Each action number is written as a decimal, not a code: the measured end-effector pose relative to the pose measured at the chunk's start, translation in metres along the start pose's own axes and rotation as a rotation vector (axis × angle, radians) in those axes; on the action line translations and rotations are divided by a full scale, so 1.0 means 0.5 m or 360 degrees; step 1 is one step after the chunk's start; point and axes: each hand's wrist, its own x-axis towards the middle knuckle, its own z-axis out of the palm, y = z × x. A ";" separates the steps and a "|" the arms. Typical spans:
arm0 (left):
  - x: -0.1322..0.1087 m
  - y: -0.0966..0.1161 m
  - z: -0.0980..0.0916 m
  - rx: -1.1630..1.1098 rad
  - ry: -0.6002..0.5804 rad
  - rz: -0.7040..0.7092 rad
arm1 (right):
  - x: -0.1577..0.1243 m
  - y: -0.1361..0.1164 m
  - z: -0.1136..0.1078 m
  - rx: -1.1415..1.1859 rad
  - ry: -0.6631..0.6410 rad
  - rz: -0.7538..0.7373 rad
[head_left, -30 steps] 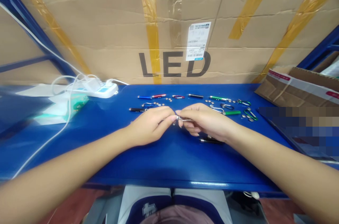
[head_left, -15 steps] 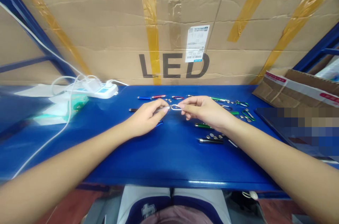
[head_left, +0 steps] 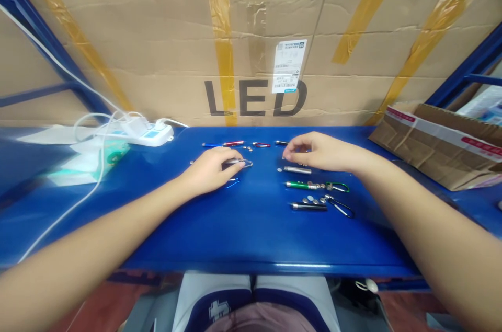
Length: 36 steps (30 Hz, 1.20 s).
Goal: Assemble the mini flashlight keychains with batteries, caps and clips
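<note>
My left hand (head_left: 215, 169) is closed around a slim silver penlight, mostly hidden by the fingers, whose clear-silver carabiner clip (head_left: 247, 163) pokes out past the thumb. It rests low over the blue table, near a blue clip loop (head_left: 232, 183). My right hand (head_left: 309, 150) hovers above the table with fingers curled and thumb apart, and nothing is seen in its grip. Just below it lies a silver penlight tube (head_left: 297, 170) beside a small round button cell (head_left: 279, 170). Nearer to me are a green penlight (head_left: 298, 185) and a black penlight (head_left: 309, 206), with several button cells and carabiners.
Blue and red penlights (head_left: 234, 143) lie at the back with a red carabiner (head_left: 261, 144). A white power strip (head_left: 155, 136) with cables and a plastic packet (head_left: 90, 162) sit at left. An open cardboard box (head_left: 431, 149) stands at right, and a big LED carton (head_left: 168, 49) behind.
My right hand has let go of the silver carabiner and moved right, over the parts there. My left hand has shifted slightly left, still on the silver penlight.
</note>
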 end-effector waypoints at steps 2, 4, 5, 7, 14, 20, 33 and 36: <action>0.001 -0.002 -0.001 0.0060 -0.0019 0.0002 | -0.007 0.008 -0.014 -0.0177 -0.0122 0.0057; 0.001 -0.006 -0.001 0.0095 -0.0042 -0.0004 | -0.013 0.010 -0.021 -0.0346 -0.0157 0.0108; 0.001 -0.009 0.000 0.0108 -0.0053 -0.0004 | -0.015 0.009 -0.022 -0.0420 -0.0172 0.0119; 0.002 -0.015 0.002 0.0134 -0.0056 -0.0002 | -0.017 0.007 -0.022 -0.0527 -0.0235 0.0134; 0.004 -0.026 0.011 0.0036 0.0018 -0.0085 | -0.012 0.015 -0.018 -0.0641 -0.0321 0.0171; 0.006 -0.025 0.012 -0.0013 0.0049 -0.0109 | -0.012 0.016 -0.013 -0.0597 -0.0216 0.0111; 0.015 0.063 0.023 -0.0285 0.0134 -0.0098 | -0.013 -0.029 0.022 -0.0269 0.0178 -0.0531; 0.033 0.092 0.032 -0.0528 0.0051 -0.0065 | -0.014 -0.052 0.032 -0.0203 0.0247 -0.0613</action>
